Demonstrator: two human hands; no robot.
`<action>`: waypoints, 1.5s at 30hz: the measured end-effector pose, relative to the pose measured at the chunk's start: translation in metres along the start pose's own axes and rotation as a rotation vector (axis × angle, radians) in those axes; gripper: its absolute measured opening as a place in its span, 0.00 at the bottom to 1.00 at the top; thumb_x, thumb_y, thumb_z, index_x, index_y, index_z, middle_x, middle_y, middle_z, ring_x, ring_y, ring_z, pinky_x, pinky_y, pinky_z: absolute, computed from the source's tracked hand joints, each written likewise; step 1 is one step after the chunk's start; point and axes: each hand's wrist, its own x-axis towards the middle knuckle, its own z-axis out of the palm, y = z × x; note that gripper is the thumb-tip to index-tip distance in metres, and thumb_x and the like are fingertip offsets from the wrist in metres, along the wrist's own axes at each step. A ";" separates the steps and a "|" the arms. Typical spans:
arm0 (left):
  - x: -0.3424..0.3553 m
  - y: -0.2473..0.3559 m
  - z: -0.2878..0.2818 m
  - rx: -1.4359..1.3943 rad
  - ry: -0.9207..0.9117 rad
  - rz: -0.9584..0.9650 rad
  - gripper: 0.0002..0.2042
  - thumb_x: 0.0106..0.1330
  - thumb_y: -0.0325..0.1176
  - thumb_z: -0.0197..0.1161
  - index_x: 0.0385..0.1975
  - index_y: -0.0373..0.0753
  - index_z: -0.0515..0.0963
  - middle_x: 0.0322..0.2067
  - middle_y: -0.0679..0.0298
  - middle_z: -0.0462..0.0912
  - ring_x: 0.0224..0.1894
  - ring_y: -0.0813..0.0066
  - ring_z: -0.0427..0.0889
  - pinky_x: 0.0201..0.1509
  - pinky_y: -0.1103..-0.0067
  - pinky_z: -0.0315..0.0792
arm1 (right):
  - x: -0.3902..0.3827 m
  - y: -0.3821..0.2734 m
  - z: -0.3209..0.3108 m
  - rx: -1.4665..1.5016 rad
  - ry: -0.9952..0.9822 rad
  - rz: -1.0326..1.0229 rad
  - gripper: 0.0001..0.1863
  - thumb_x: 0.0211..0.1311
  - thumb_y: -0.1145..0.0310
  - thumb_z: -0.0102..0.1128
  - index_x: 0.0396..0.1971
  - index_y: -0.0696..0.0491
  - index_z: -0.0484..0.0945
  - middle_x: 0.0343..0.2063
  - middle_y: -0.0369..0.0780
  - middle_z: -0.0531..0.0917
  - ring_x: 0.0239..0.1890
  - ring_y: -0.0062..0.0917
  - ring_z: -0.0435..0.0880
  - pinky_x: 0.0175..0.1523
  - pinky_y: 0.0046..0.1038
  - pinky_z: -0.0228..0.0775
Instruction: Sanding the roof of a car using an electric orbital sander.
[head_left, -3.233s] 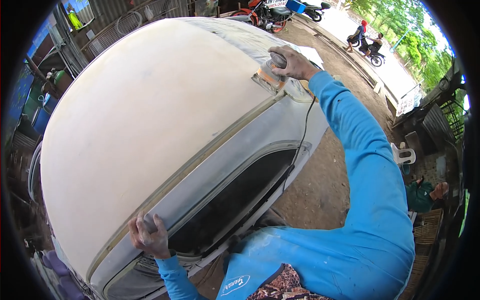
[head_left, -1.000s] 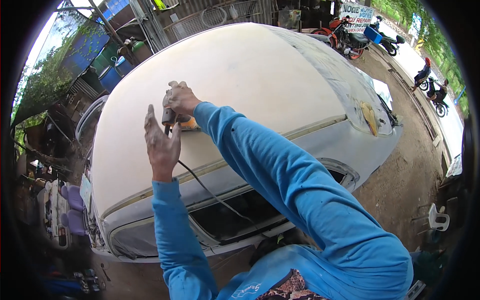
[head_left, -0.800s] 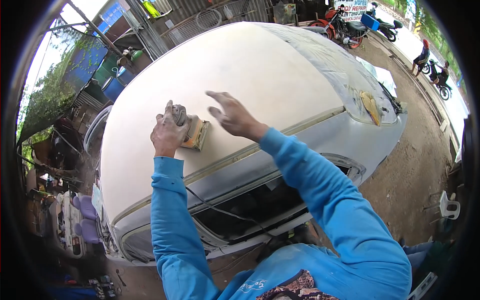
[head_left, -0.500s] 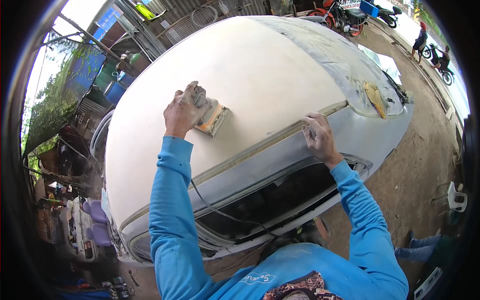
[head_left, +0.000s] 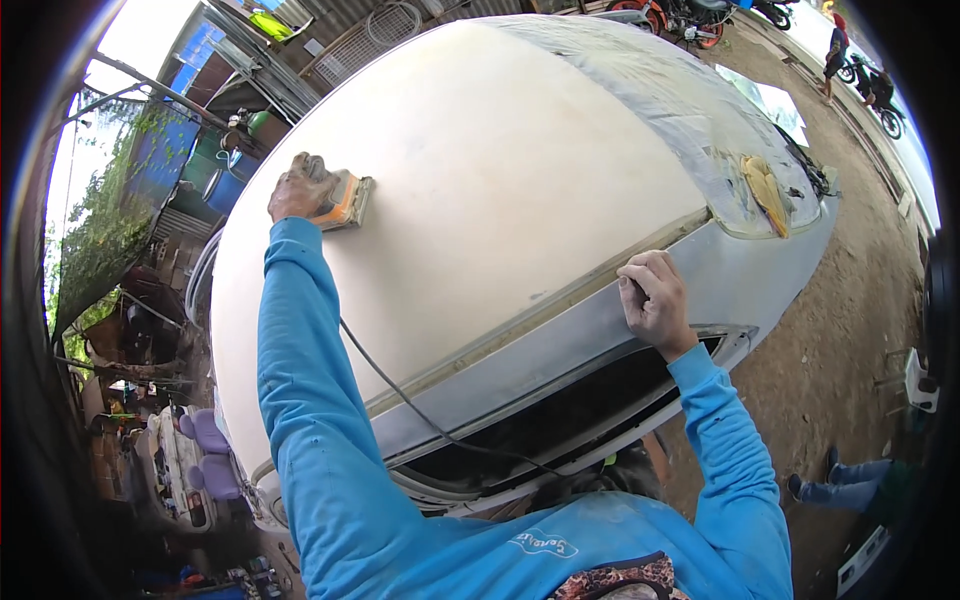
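My left hand (head_left: 298, 190) is closed round the dark grip of an orange electric sander (head_left: 346, 202). The sander's flat pad lies against the pale cream car roof (head_left: 490, 170), toward its far left. From there a dark power cord (head_left: 398, 392) runs down past my left sleeve and over the side window. My right hand (head_left: 657, 304) is curled in a loose fist, its knuckles at the roof's near right edge beside the trim channel (head_left: 560, 295). Nothing shows in its fingers. Below it is the dark side window opening (head_left: 540, 425).
Cloudy plastic sheeting (head_left: 640, 95) covers the windshield, with a yellowish cloth or glove (head_left: 763, 193) on it. A plastic chair (head_left: 920, 382) and another person's legs (head_left: 842, 482) are at the right. Purple seats (head_left: 210, 432) stand at the left. Motorcycles (head_left: 690, 18) are parked behind.
My left hand has slid the sander to the left and farther across the roof. My right hand has shifted slightly right and nearer, its fingers curling more. The view has tilted slightly.
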 end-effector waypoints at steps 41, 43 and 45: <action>-0.106 0.052 -0.050 -0.344 -0.080 0.466 0.38 0.47 0.36 0.79 0.65 0.50 0.74 0.58 0.60 0.81 0.61 0.62 0.80 0.69 0.67 0.73 | -0.001 -0.009 0.003 -0.015 0.035 0.011 0.03 0.55 0.80 0.64 0.30 0.57 0.81 0.31 0.41 0.82 0.37 0.39 0.81 0.44 0.36 0.75; -0.116 0.045 -0.054 -0.343 -0.100 0.476 0.39 0.45 0.35 0.80 0.64 0.50 0.75 0.58 0.62 0.80 0.61 0.62 0.80 0.70 0.66 0.73 | -0.002 -0.009 0.003 -0.011 0.057 0.014 0.03 0.55 0.80 0.64 0.30 0.57 0.81 0.31 0.41 0.82 0.37 0.39 0.81 0.44 0.36 0.75; -0.125 0.036 -0.057 -0.362 -0.106 0.488 0.40 0.44 0.32 0.80 0.64 0.49 0.75 0.57 0.62 0.80 0.61 0.62 0.80 0.70 0.67 0.73 | -0.002 -0.010 0.004 -0.012 0.054 0.017 0.03 0.55 0.79 0.64 0.30 0.57 0.81 0.31 0.41 0.82 0.37 0.39 0.81 0.44 0.36 0.75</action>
